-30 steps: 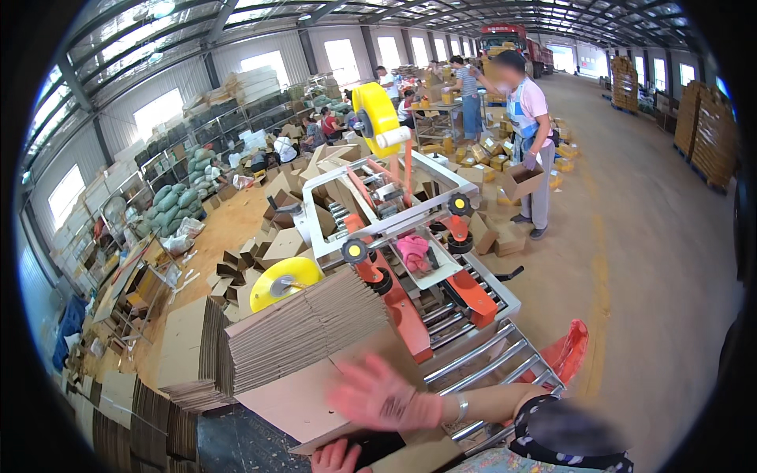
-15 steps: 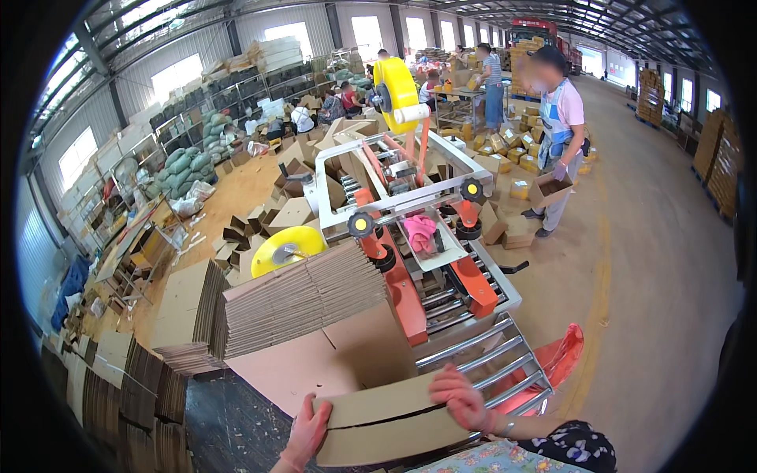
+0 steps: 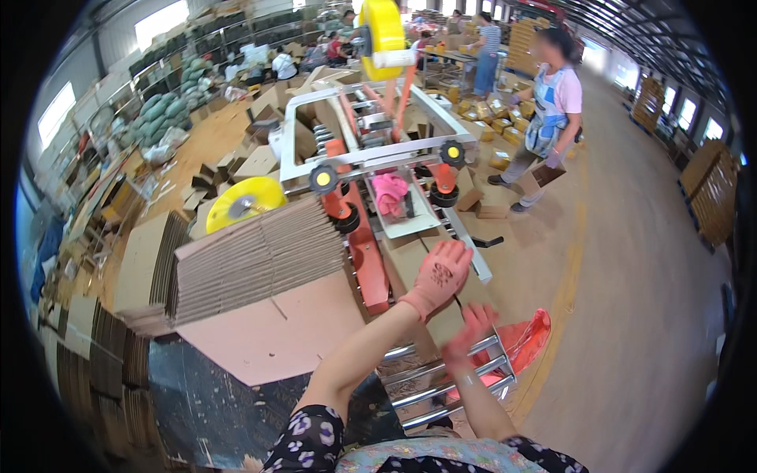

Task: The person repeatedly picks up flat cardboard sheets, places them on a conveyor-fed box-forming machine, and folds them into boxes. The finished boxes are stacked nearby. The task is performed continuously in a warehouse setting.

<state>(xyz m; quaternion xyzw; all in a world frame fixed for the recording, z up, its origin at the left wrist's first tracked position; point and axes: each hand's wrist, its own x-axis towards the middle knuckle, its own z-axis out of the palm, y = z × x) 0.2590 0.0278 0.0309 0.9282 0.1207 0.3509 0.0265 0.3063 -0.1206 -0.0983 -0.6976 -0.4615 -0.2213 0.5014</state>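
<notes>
A cardboard box [image 3: 408, 254] with its top flaps folded down lies on the rollers, its far end under the tape sealing machine [image 3: 378, 162]. My left hand [image 3: 440, 277], in a pink glove, rests flat over the box top with fingers stretched forward. Lower and to the right, my right hand [image 3: 470, 331], also gloved, is at the box's near right end with its fingers extended. Slight blur covers it. A pink cloth [image 3: 389, 193] sits in the machine's metal tray [image 3: 412, 222].
Flattened cartons [image 3: 260, 268] are stacked to the left on a dark table [image 3: 229, 402]. Yellow tape rolls [image 3: 244, 203] are on the machine. A red sack [image 3: 530, 344] hangs beside the metal rollers [image 3: 441, 386]. A person in an apron [image 3: 548, 118] holds an open carton [image 3: 541, 177] beyond.
The box has moved forward from my front onto the rollers and into the machine's near end. Both hands went with it, the left now over its top. The view has shifted.
</notes>
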